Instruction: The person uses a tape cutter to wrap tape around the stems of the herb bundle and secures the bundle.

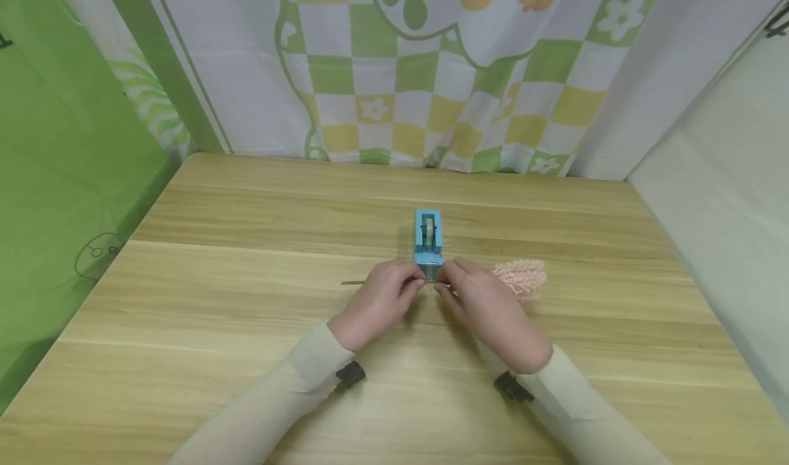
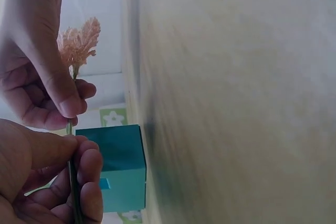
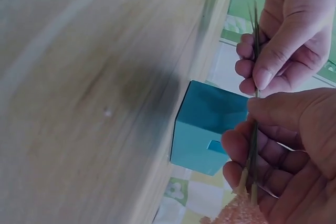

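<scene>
Both hands hold the thin stems of pink artificial flowers (image 1: 520,279) in front of a blue tape dispenser (image 1: 428,235). My left hand (image 1: 385,294) pinches the stems (image 2: 74,192) between thumb and fingers, their cut ends sticking out to the left. Close beside it, my right hand (image 1: 487,307) pinches the stems nearer the flower heads, which spread out to its right. In the right wrist view two stems (image 3: 253,150) run together through the fingers. A strip of clear tape (image 1: 429,271) seems to reach from the dispenser's front to the stems; its far end is hidden by the fingers.
The wooden table (image 1: 246,300) spreads out on all sides. A checked curtain (image 1: 444,74) hangs behind its back edge, with a green cloth (image 1: 55,177) at the left. A black wrist camera (image 1: 351,374) is strapped below the left sleeve.
</scene>
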`<state>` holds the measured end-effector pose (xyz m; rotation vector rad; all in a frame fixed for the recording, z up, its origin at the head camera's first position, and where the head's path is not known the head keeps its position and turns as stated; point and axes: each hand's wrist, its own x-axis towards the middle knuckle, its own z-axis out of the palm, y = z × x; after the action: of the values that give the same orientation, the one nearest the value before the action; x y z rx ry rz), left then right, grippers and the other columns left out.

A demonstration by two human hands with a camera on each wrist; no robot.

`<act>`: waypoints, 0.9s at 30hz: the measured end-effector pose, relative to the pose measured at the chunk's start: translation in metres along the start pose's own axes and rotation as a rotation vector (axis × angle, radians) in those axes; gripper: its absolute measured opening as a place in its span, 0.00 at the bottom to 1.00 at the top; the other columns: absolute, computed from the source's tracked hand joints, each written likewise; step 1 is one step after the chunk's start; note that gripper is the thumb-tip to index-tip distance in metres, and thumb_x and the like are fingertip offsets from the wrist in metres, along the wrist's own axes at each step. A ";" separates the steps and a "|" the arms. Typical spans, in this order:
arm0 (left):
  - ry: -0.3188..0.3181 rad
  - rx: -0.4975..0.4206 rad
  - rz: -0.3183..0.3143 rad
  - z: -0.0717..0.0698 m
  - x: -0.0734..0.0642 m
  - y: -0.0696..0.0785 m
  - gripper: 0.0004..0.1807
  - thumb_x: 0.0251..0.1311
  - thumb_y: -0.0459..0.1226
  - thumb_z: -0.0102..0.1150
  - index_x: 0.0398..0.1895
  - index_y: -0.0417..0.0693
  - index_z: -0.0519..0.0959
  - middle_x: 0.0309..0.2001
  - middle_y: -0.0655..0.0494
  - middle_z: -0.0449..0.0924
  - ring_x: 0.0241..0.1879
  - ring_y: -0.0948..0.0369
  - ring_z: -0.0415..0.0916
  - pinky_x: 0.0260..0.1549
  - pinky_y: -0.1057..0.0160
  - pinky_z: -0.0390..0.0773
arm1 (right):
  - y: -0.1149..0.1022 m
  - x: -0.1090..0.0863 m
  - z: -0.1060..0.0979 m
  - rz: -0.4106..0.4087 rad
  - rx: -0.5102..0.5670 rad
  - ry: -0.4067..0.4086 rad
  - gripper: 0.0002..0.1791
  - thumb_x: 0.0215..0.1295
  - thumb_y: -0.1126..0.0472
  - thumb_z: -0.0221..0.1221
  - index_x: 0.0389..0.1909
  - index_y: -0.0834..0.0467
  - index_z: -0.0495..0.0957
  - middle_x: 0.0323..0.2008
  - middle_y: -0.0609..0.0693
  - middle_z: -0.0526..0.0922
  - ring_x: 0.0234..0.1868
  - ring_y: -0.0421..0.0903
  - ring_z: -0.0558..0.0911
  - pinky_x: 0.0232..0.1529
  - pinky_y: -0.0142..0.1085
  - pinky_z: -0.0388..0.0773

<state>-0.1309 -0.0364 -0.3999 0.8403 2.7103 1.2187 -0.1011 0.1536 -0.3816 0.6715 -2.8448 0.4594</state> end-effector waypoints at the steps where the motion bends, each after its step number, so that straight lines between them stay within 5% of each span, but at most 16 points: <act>1: 0.003 0.000 0.000 0.000 0.000 0.000 0.08 0.74 0.32 0.59 0.44 0.37 0.86 0.42 0.48 0.89 0.36 0.61 0.80 0.38 0.66 0.82 | 0.000 0.000 0.000 0.008 0.012 -0.012 0.04 0.72 0.62 0.65 0.42 0.59 0.83 0.34 0.48 0.83 0.32 0.40 0.80 0.33 0.34 0.81; 9: 0.012 -0.003 0.017 0.000 0.000 -0.001 0.07 0.74 0.31 0.59 0.44 0.38 0.86 0.43 0.48 0.88 0.38 0.60 0.81 0.39 0.66 0.83 | -0.005 0.003 -0.002 0.075 0.055 -0.033 0.08 0.75 0.58 0.62 0.42 0.60 0.85 0.32 0.49 0.86 0.29 0.38 0.78 0.30 0.32 0.79; 16: 0.036 -0.003 0.050 0.001 0.000 0.000 0.06 0.72 0.30 0.60 0.43 0.37 0.86 0.42 0.47 0.89 0.39 0.58 0.83 0.41 0.63 0.84 | -0.008 0.013 -0.003 0.204 0.123 -0.073 0.16 0.79 0.54 0.58 0.28 0.55 0.77 0.20 0.46 0.73 0.20 0.40 0.68 0.20 0.31 0.64; 27: 0.029 0.014 0.061 0.001 0.002 -0.002 0.05 0.71 0.30 0.62 0.43 0.37 0.86 0.43 0.46 0.89 0.43 0.55 0.86 0.46 0.58 0.86 | -0.005 0.023 0.002 0.274 0.273 -0.132 0.13 0.79 0.58 0.57 0.35 0.61 0.83 0.23 0.49 0.79 0.23 0.41 0.71 0.23 0.31 0.69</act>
<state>-0.1329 -0.0356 -0.4020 0.9205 2.7380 1.2340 -0.1194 0.1395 -0.3769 0.3622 -3.0439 0.8904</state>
